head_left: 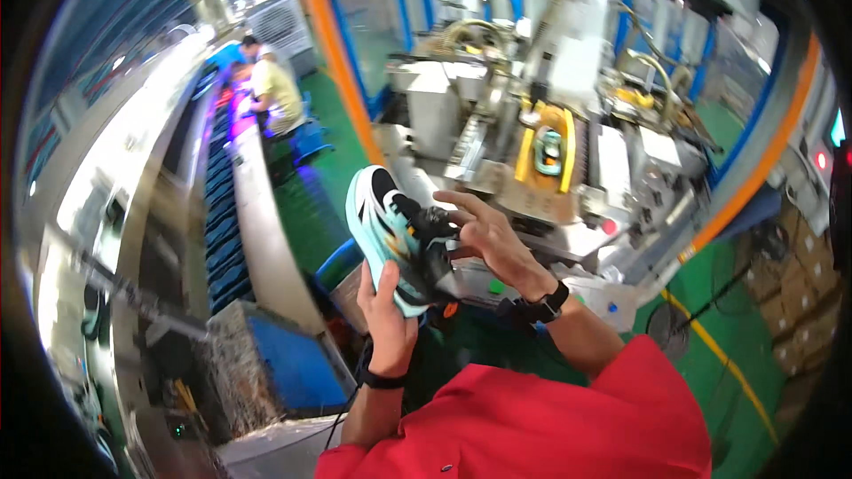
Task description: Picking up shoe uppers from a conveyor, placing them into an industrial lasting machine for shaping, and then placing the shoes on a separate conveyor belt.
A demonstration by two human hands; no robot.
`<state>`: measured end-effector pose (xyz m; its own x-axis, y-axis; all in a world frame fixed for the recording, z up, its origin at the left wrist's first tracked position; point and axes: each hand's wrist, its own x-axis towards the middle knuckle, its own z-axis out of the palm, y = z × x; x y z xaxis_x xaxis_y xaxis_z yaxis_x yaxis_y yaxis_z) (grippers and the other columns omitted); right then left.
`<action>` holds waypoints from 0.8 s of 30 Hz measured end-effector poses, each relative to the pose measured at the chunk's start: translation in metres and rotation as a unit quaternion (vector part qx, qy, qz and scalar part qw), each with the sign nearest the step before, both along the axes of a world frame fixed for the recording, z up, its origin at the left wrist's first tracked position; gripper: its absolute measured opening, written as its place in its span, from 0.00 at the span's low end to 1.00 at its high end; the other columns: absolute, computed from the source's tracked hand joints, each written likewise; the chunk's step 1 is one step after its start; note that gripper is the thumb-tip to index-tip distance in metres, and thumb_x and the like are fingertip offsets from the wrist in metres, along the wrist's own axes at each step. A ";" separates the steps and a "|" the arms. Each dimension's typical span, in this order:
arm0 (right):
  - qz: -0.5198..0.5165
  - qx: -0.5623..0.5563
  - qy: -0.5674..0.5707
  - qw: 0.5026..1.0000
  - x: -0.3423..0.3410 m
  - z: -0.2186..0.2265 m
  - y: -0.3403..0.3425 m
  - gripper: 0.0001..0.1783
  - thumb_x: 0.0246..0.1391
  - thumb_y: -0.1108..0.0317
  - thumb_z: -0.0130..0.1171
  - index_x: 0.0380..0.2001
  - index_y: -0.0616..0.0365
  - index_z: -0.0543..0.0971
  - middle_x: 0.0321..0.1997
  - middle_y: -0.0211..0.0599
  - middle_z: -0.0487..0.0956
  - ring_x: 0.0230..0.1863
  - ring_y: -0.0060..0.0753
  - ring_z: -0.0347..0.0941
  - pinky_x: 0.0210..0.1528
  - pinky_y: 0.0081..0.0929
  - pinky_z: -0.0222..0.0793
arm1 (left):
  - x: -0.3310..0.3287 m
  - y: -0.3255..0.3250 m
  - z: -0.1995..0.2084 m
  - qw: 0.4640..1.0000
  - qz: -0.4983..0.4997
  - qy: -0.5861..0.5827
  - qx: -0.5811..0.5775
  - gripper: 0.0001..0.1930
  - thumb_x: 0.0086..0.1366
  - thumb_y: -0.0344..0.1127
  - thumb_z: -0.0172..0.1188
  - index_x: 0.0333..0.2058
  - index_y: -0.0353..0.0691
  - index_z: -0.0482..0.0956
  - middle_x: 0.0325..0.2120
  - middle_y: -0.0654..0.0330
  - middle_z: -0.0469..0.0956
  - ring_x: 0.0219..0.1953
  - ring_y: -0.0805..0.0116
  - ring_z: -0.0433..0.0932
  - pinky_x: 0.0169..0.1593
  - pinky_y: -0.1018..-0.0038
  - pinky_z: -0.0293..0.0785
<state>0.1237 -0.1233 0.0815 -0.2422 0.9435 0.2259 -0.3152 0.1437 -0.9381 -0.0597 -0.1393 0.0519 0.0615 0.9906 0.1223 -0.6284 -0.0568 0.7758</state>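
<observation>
A red sleeve [568, 417] fills the lower edge, nearest the camera, and both forearms rise from it. The left hand [388, 315] is closed around the heel end of a turquoise and black sneaker [398, 235], thumb laid up along its side, a dark band worn at the wrist. The shoe is held up in the air, toe pointing up and to the left. The right hand [486, 239], with a black wristwatch [543, 303] behind it, is spread loosely, its fingertips touching the shoe's dark lacing area. Beyond the shoe a grey machine [550, 168] with a yellow cradle is seen. Far left, a long conveyor line [235, 204] runs away toward a seated person in a yellow shirt [275, 93]
</observation>
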 end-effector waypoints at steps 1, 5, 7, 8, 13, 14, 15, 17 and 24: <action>-0.043 0.012 0.002 0.999 0.024 -0.021 0.001 0.46 0.47 0.47 0.69 0.64 0.59 0.63 0.56 0.42 0.74 0.54 0.28 0.71 0.53 0.26 0.70 | 0.029 0.009 -0.008 0.998 0.002 0.059 -0.007 0.19 0.69 0.33 0.54 0.56 0.33 0.69 0.47 0.56 0.77 0.48 0.66 0.78 0.53 0.68 0.73; -0.320 -0.031 -0.088 0.943 0.118 -0.058 -0.007 0.35 0.40 0.64 0.71 0.53 0.62 0.74 0.48 0.36 0.77 0.48 0.27 0.72 0.54 0.25 0.67 | 0.141 0.034 -0.038 0.953 -0.038 0.286 0.086 0.31 0.67 0.36 0.58 0.64 0.28 0.60 0.53 0.52 0.73 0.52 0.66 0.73 0.56 0.72 0.69; -0.400 -0.054 -0.081 0.911 0.172 -0.072 -0.019 0.34 0.39 0.68 0.70 0.53 0.63 0.73 0.45 0.36 0.78 0.46 0.27 0.73 0.52 0.24 0.68 | 0.188 0.056 -0.048 0.956 -0.198 0.203 0.070 0.34 0.68 0.40 0.57 0.65 0.28 0.57 0.57 0.50 0.70 0.56 0.64 0.71 0.60 0.71 0.65; -0.427 -0.096 -0.060 0.897 0.194 -0.070 -0.030 0.33 0.38 0.69 0.70 0.52 0.62 0.74 0.44 0.36 0.78 0.45 0.26 0.73 0.51 0.23 0.69 | 0.209 0.072 -0.044 0.935 -0.238 0.246 0.091 0.35 0.69 0.45 0.56 0.65 0.27 0.56 0.59 0.50 0.69 0.59 0.64 0.69 0.61 0.71 0.64; -0.578 -0.058 -0.049 0.813 0.261 -0.081 -0.066 0.30 0.40 0.72 0.66 0.52 0.62 0.73 0.41 0.31 0.78 0.39 0.22 0.73 0.45 0.21 0.70 | 0.317 0.206 -0.110 0.864 -0.246 0.438 0.030 0.36 0.64 0.53 0.61 0.59 0.27 0.66 0.42 0.56 0.79 0.43 0.71 0.77 0.44 0.75 0.74; -0.593 -0.073 -0.044 0.801 0.266 -0.077 -0.074 0.31 0.41 0.72 0.66 0.52 0.62 0.73 0.41 0.31 0.78 0.40 0.22 0.73 0.46 0.21 0.70 | 0.341 0.229 -0.123 0.828 -0.186 0.526 0.060 0.39 0.61 0.55 0.64 0.57 0.26 0.67 0.39 0.55 0.81 0.42 0.71 0.77 0.43 0.75 0.73; -0.605 -0.086 -0.039 0.791 0.269 -0.070 -0.081 0.31 0.41 0.73 0.65 0.53 0.62 0.73 0.42 0.31 0.78 0.40 0.22 0.73 0.46 0.21 0.70 | 0.358 0.258 -0.146 0.831 -0.173 0.529 0.021 0.46 0.54 0.58 0.68 0.57 0.20 0.65 0.37 0.49 0.82 0.44 0.63 0.78 0.46 0.72 0.73; -0.653 -0.104 -0.073 0.746 0.277 -0.066 -0.095 0.30 0.41 0.74 0.63 0.53 0.63 0.72 0.43 0.33 0.77 0.42 0.23 0.73 0.47 0.21 0.69 | 0.402 0.279 -0.161 0.839 -0.120 0.517 0.118 0.36 0.49 0.57 0.70 0.43 0.27 0.74 0.36 0.44 0.80 0.41 0.50 0.80 0.45 0.60 0.74; -0.730 -0.161 -0.191 0.636 0.302 -0.070 -0.099 0.31 0.41 0.74 0.62 0.54 0.65 0.72 0.45 0.35 0.76 0.44 0.26 0.72 0.49 0.23 0.69 | 0.478 0.322 -0.187 0.745 -0.126 0.654 0.037 0.34 0.53 0.30 0.57 0.59 0.26 0.56 0.53 0.35 0.68 0.54 0.40 0.72 0.58 0.54 0.69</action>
